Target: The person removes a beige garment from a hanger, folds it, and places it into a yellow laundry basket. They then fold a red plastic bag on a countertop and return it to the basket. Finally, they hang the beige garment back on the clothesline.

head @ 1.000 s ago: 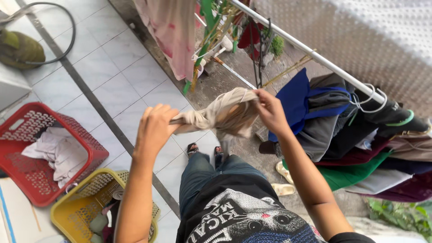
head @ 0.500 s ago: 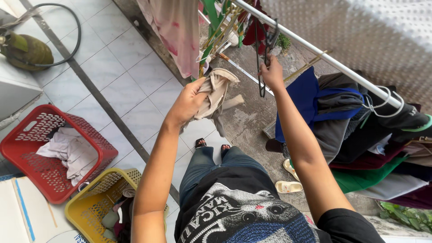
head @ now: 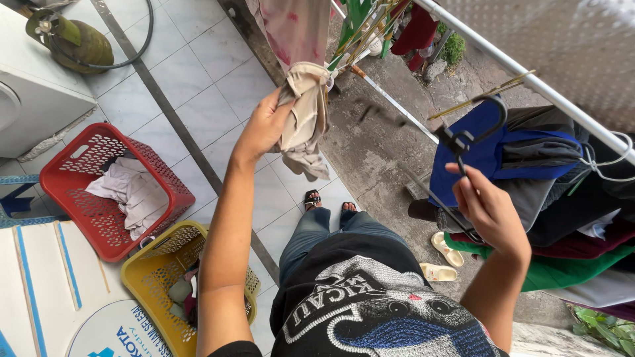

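My left hand [head: 264,125] bunches the limp, light beige garment [head: 305,112] near its top; my right hand [head: 489,211] grips a black hanger [head: 463,142].

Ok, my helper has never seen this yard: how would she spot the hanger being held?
Start at the white rail loaded with clothes. Just below it, the right hand holds up a black hanger. Unlike the other hangers, it carries nothing and hangs from no rail.
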